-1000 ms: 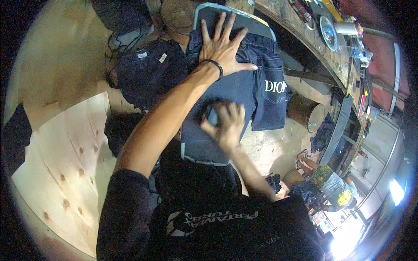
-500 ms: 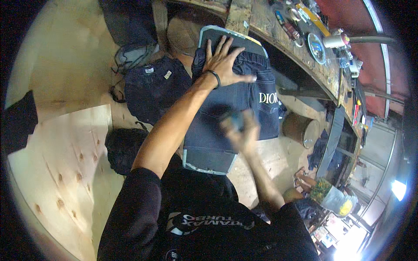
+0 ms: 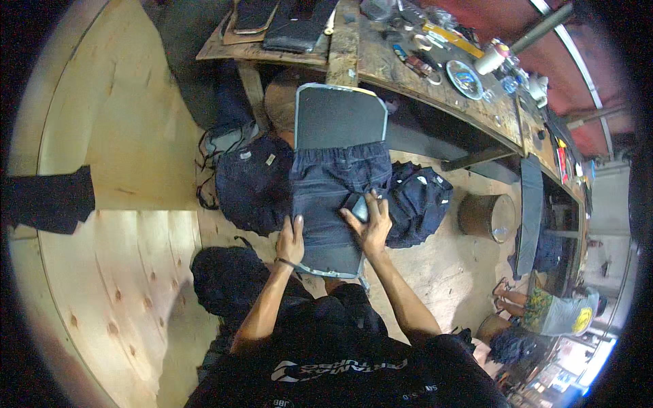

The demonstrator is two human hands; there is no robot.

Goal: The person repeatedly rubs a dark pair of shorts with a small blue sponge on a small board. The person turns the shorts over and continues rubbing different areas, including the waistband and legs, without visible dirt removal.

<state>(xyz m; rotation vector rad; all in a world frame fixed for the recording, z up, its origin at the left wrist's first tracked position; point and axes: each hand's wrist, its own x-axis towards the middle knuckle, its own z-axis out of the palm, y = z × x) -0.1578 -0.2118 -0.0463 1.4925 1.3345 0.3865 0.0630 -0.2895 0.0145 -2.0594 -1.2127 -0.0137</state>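
Observation:
A pair of dark denim shorts (image 3: 340, 183) lies stretched over a dark flat board with a light rim (image 3: 340, 115), waistband toward the far end. My left hand (image 3: 291, 239) rests flat on the near left edge of the shorts, a dark band on its wrist. My right hand (image 3: 373, 223) presses on the right leg of the shorts and holds a small dark block (image 3: 358, 207) against the fabric.
Heaps of dark garments lie left (image 3: 252, 190) and right (image 3: 418, 200) of the board, and a black bundle (image 3: 221, 279) near my left elbow. A cluttered wooden workbench (image 3: 408, 75) runs along the back. A metal bucket (image 3: 486, 216) and another person (image 3: 554, 313) are at right.
My left hand has pulled back from the far end of the garment to its near left edge. My right hand with the block has shifted along the fabric. The white print no longer shows.

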